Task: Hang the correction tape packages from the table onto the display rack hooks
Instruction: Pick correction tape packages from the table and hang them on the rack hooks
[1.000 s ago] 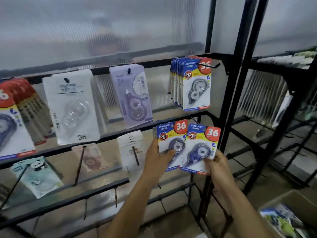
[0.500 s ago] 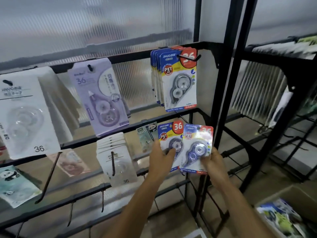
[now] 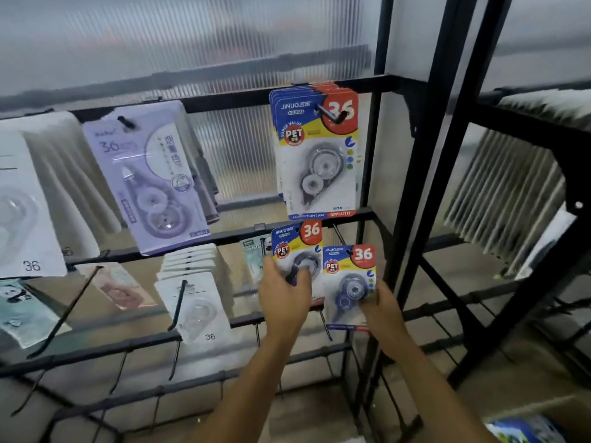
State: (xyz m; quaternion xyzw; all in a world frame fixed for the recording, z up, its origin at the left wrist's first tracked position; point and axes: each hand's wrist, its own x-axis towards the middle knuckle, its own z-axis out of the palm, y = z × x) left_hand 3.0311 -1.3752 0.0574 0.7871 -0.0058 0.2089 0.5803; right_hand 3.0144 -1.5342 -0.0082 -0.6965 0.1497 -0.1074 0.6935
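Two packs held at the rack

Left hand (image 3: 284, 302) grips one pack (image 3: 295, 251); right hand (image 3: 382, 310) pinches another pack (image 3: 348, 279) beside it, below the hung stack (image 3: 316, 155).

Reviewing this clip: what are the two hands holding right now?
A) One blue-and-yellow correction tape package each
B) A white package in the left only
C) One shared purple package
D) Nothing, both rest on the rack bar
A: the left hand grips one blue-and-yellow package and the right hand grips a second package beside it, slightly lower.
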